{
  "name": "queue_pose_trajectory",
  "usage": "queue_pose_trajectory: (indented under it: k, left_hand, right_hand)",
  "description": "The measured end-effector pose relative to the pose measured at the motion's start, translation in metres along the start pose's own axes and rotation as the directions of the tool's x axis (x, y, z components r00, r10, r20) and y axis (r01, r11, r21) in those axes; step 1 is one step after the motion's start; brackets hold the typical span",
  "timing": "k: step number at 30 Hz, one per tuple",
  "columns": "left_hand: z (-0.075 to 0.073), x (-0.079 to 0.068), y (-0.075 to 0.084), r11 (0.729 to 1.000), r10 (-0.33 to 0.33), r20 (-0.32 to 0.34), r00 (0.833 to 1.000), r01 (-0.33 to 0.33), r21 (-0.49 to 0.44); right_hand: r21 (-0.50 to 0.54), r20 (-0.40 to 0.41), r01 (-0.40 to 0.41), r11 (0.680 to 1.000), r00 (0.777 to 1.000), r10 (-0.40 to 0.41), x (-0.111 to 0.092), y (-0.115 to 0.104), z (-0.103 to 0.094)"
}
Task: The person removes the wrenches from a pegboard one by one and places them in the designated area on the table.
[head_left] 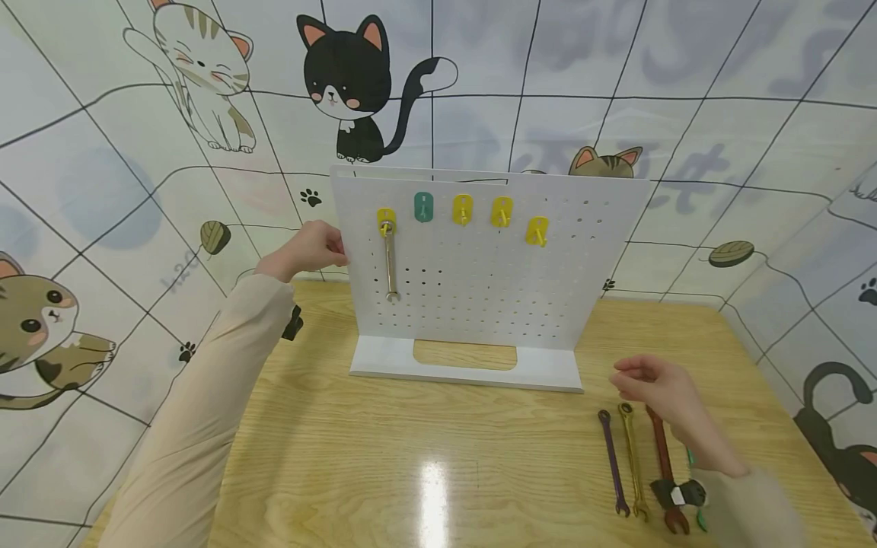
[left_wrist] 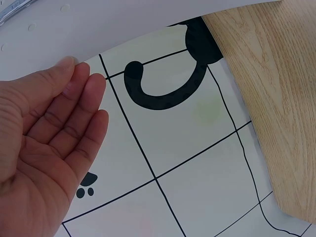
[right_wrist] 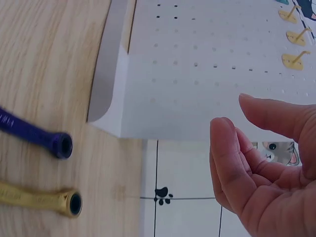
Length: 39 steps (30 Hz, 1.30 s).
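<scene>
A white pegboard (head_left: 466, 281) stands upright on its base. At its left edge my left hand (head_left: 308, 247) pinches the board between thumb and fingertips; the left wrist view shows the thumb (left_wrist: 61, 71) right at the edge. A silver combination wrench (head_left: 390, 262) hangs from the leftmost yellow hook (head_left: 387, 216). My right hand (head_left: 661, 388) hovers above the wrenches at the right, holding nothing, its fingers loosely bent and the thumb apart. Below it lie a purple wrench (head_left: 613, 464), a gold wrench (head_left: 633, 460) and a red wrench (head_left: 661, 445). A green thing is mostly hidden by the wrist.
More hooks line the board's upper part: a teal hook (head_left: 423, 207) and several yellow ones, such as the rightmost hook (head_left: 537, 231), without tools. The wooden table (head_left: 342, 449) extends in front. A cat-patterned cloth (head_left: 493, 61) surrounds the table's back and sides.
</scene>
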<state>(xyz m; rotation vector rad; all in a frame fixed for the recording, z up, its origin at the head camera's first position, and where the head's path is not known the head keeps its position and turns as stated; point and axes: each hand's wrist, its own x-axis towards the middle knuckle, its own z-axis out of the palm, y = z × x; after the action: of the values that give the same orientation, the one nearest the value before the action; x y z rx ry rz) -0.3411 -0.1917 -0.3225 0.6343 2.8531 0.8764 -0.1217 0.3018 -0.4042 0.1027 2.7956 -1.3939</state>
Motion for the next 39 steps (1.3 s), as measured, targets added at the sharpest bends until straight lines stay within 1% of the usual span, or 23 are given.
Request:
queue_pose_trajectory:
  k: [8,13,17,25,32,39]
  left_hand:
    - [0.0,0.001,0.001,1.0,0.014,0.003,1.0,-0.014,-0.004]
    - [0.0,0.001,0.0,1.0,0.02,0.001,1.0,-0.02,0.006]
    - [-0.001,0.001,0.001,1.0,0.012,0.002,1.0,-0.012,0.004]
    - [0.0,0.001,0.0,1.0,0.01,0.002,1.0,-0.01,0.006]
    - [0.0,0.001,-0.001,1.0,0.007,0.005,1.0,-0.007,0.01]
    - [-0.001,0.0,0.002,1.0,0.008,0.001,1.0,-0.008,0.015]
  right_hand:
    - [0.092,0.02,0.01,0.996,1.0,-0.012,0.011,-0.016,0.013]
    - [0.109,0.019,0.029,0.994,0.999,-0.031,0.016,-0.025,0.02]
    - [0.134,0.036,0.044,0.99,0.998,-0.05,0.021,-0.032,0.025]
    - [0.156,0.051,0.047,0.987,0.997,-0.056,0.03,-0.05,0.037]
    - [0.198,0.058,0.085,0.976,0.993,-0.099,0.039,-0.063,0.049]
    - [0.236,0.07,0.083,0.968,0.992,-0.102,0.047,-0.078,0.06]
